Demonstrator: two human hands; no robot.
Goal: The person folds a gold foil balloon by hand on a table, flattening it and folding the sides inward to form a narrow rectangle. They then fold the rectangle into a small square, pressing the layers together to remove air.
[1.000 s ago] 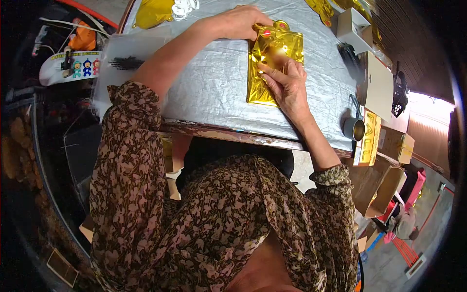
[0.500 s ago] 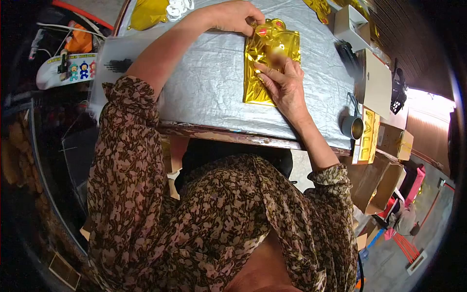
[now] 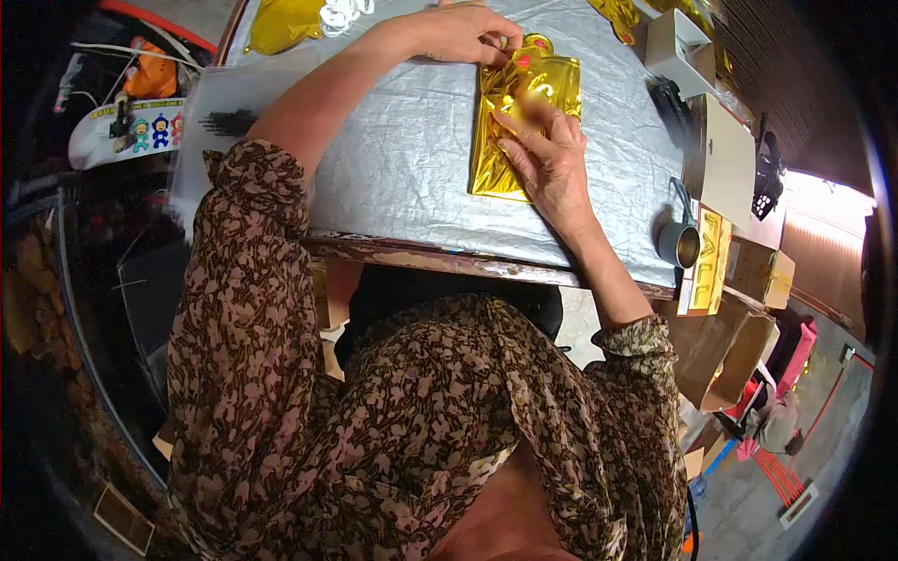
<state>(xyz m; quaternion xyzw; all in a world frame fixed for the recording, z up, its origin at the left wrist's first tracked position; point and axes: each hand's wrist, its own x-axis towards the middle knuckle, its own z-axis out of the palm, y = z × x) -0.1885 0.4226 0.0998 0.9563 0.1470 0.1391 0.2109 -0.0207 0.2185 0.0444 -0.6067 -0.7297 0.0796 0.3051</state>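
A flat, folded gold foil balloon [image 3: 500, 173] lies on the silvery table cover, with red round spots near its far edge. At its far left corner, my left hand [image 3: 463, 35] is closed on the foil with fingertips bent down; part of the grip is hidden. My right hand [image 3: 554, 166] rests on the balloon's middle and right side, fingers stretched over the foil and thumb apart from the index finger. A blurred patch covers part of the foil above the right fingers.
More gold foil [image 3: 281, 23] lies at the far left beside white looped strips [image 3: 341, 14]. A clear plastic sheet [image 3: 224, 140] is at the left edge. On the right are a white box [image 3: 678, 51], a grey cup with a handle [image 3: 678, 245] and a yellow-printed box [image 3: 708, 262].
My left hand has shifted slightly right, and the balloon's far edge with the red spots has moved a little right with it. My right hand stays nearly in place on the foil.
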